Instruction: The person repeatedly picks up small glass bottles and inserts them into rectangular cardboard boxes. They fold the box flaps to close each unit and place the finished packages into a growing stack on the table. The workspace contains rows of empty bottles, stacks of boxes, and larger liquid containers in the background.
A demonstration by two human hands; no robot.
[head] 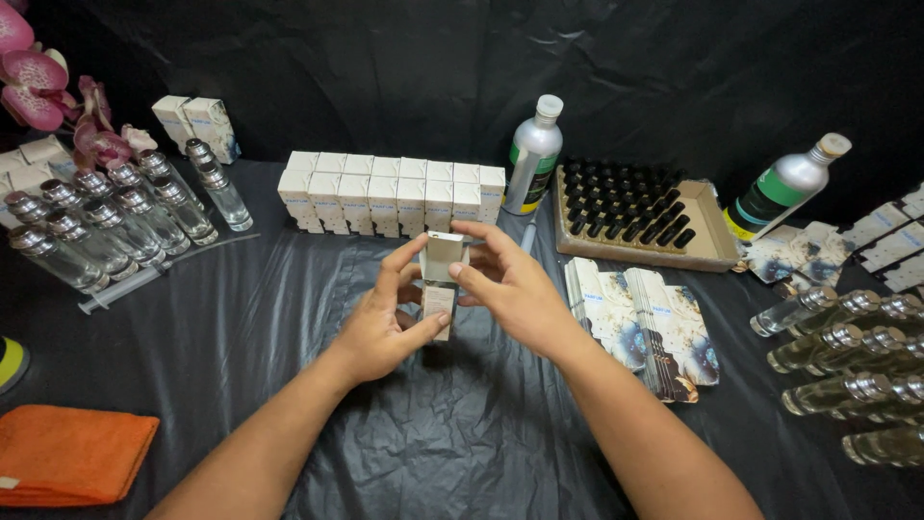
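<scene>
Hold the small box (441, 289) straight up, not tipped. Press softly, so as not to squash the thin card. Tuck the top flap (445, 252) in neat and flat, with no bent corners. Go slow at the edges.

Left hand (385, 323): curled around the lower part of the small box, thumb on the front, fingers round the side and back. Closed on it, a gentle grip, not a fist.

Right hand (510, 284): half open, fingers spread out. Thumb and fingertips on the top of the small box, by the flap. Top flap standing up, not shut yet.

Small box: up in the air between both hands, above the middle of the black sheet (462, 424), not touching it.

Just behind the hands, a tidy row of white boxes (390, 193). To the right, a stack of flat cards (640, 323) and a brown tray of black caps (640, 217). Two silver bottles with green labels (532, 154) near the tray. Clear glass bottles lying on the left (106, 217) and more on the right (857, 366). An orange cloth (72, 453) at the near left corner. Pink flowers (38, 87) at the far left.
</scene>
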